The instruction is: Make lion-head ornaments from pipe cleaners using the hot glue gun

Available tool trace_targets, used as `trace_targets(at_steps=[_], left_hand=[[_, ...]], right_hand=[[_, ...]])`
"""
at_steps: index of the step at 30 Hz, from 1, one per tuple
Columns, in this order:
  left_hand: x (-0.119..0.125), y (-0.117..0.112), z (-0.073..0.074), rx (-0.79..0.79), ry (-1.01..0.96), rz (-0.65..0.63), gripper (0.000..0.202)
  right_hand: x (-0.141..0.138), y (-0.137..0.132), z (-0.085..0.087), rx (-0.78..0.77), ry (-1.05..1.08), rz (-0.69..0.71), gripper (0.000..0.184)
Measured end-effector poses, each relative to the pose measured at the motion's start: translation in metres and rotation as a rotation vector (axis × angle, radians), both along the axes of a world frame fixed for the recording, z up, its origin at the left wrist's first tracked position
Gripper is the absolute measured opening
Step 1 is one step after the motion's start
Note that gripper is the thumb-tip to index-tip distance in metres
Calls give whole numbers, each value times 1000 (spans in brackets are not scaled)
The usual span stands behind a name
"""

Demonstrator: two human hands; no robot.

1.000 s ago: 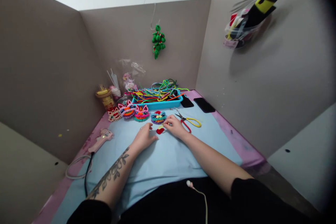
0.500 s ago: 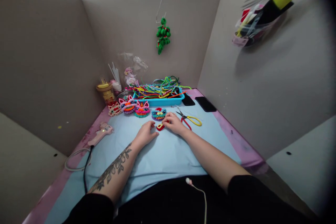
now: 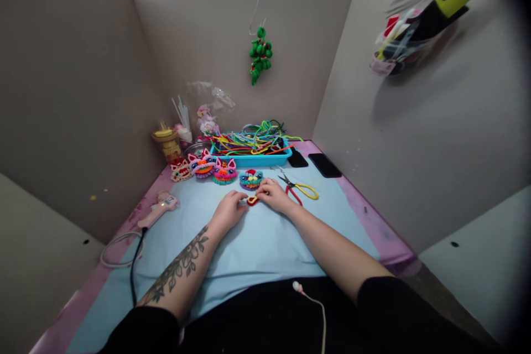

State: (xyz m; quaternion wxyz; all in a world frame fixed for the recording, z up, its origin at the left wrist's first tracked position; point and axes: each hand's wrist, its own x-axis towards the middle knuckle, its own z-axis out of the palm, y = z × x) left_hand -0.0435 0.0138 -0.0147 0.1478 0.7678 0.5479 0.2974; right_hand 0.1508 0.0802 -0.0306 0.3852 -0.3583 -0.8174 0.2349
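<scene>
A small looped piece of fuzzy red and yellow pipe cleaner point(image 3: 251, 201) lies low over the blue cloth, between my hands. My right hand point(image 3: 271, 196) pinches its right side with thumb and forefinger. My left hand point(image 3: 230, 210) is at its left edge, thumb and forefinger apart; whether they touch it I cannot tell. Just behind the piece sits a teal lion-like pipe-cleaner head point(image 3: 251, 179) with a red top. Pliers or cutters point(image 3: 298, 188) with one red and one yellow handle lie open to the right of my right hand.
Pink and multicoloured heads point(image 3: 224, 171) stand at the back left, before a blue tray point(image 3: 249, 161) of pipe cleaners. A pink glue gun point(image 3: 160, 210) with a cord lies left. Two dark phone-like slabs point(image 3: 325, 165) lie back right. Grey partition walls point(image 3: 240, 66) enclose the table.
My left hand's thumb and forefinger have come a little closer together beside the red and yellow piece. My right hand keeps its pinch. The view has shifted slightly.
</scene>
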Motion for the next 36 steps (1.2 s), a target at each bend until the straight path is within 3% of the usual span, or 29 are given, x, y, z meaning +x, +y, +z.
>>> trace_targets(at_steps=[6, 12, 20, 27, 36], left_hand=[[4, -1, 0, 58, 55, -13, 29], [14, 0, 1, -24, 87, 86, 64], [15, -5, 3, 99, 258, 31, 43], [23, -15, 9, 173, 536, 70, 45], [27, -16, 8, 158, 565, 107, 38]], right_hand=[[-1, 2, -3, 23, -33, -1, 8], [-4, 3, -5, 43, -75, 0, 9], [-6, 1, -3, 84, -138, -15, 10], [-7, 1, -4, 110, -160, -28, 9], [-6, 0, -4, 95, -113, -20, 7]])
